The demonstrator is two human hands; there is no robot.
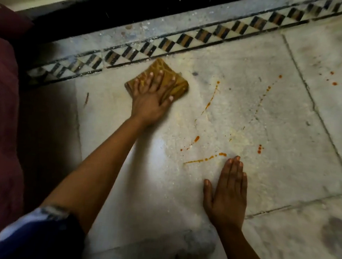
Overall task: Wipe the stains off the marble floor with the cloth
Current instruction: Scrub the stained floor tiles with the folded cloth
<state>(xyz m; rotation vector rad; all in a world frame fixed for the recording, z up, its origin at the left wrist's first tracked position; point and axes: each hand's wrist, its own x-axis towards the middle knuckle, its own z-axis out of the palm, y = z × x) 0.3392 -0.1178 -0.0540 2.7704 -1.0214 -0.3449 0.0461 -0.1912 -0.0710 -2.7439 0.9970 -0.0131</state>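
**Smear risk at the edge of the slab**

Fingers of the left hand lie spread and nearly straight, pressing flat on a folded mustard-yellow patterned cloth near the slab's far edge, just beside the black-and-cream checkered inlay border. The right hand lies flat and open on the floor, holding nothing, its fingertips close to a thin orange-red streak. That bracing palm could slide into the wet line and spread it. The soft, creased cloth already looks tinted, so it may smear rather than lift. Pale grey marble floor appears polished yet pitted, and pigment pushed into its dark joints may lodge there. Glossy orange-red drips and dotted trails remain, including far spots.
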